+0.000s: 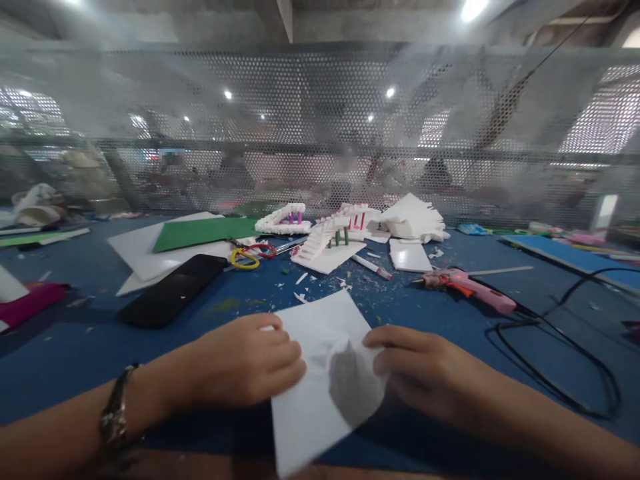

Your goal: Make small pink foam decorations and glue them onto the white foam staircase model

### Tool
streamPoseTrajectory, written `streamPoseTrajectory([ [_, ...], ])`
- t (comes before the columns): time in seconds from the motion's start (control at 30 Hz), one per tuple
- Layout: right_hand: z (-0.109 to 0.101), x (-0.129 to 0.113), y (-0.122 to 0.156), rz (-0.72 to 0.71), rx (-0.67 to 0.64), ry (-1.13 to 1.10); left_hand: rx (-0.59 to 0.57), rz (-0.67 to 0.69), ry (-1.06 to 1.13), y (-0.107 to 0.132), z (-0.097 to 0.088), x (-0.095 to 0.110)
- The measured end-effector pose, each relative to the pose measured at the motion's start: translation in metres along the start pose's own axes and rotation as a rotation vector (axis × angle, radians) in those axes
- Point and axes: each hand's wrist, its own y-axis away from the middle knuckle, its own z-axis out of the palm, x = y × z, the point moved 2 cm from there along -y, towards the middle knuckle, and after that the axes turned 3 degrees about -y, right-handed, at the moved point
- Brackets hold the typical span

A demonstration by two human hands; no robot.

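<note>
Blue surface (pixel 425 308) littered with scraps (pixel 301 298), and left hand (pixel 265 360) and right hand (pixel 420 363) pinch opposite edges of the white sheet (pixel 307 407); uneven tugging could crease it!

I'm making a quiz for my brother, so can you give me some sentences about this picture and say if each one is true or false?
1. The left hand and the right hand both touch the white paper. True.
2. The glue gun is green. False: the glue gun is pink.
3. The scissors have one yellow loop and one red loop. True.
4. The bracelet is on the right wrist. False: the bracelet is on the left wrist.
5. The tabletop is yellow. False: it is blue.
</note>
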Motion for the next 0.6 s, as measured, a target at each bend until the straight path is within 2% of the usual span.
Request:
streamPoseTrajectory([
  [0.03, -0.004, 0.003, -0.002, 0.033, 0.025, -0.063, -0.038, 0.075, 0.028, -0.005, -0.005, 0.009],
  [0.1, -0.009, 0.01, -0.006, 0.099, 0.062, -0.175, -0.111, 0.106, 0.141, -0.015, -0.012, 0.022],
  [0.17, -0.009, 0.018, -0.009, 0.159, 0.059, -0.218, -0.169, 0.086, 0.329, -0.024, -0.014, 0.026],
  [0.2, -0.007, 0.022, -0.01, 0.187, 0.051, -0.213, -0.16, 0.148, 0.449, -0.027, -0.014, 0.025],
  [0.27, -0.003, 0.027, -0.012, 0.225, 0.035, -0.166, -0.101, 0.036, 0.527, -0.035, -0.009, 0.01],
  [0.33, -0.001, 0.027, -0.013, 0.228, 0.034, -0.129, -0.03, -0.165, 0.544, -0.042, 0.0, -0.013],
  [0.4, 0.0, 0.023, -0.015, 0.2, 0.013, -0.132, 0.023, -0.256, 0.55, -0.05, 0.01, -0.034],
  [0.5, -0.005, 0.016, -0.018, 0.155, -0.032, -0.125, -0.089, -0.259, 0.628, -0.06, 0.026, -0.052],
  [0.6, -0.012, 0.016, -0.019, 0.165, -0.018, -0.068, -0.191, -0.245, 0.691, -0.064, 0.034, -0.056],
])
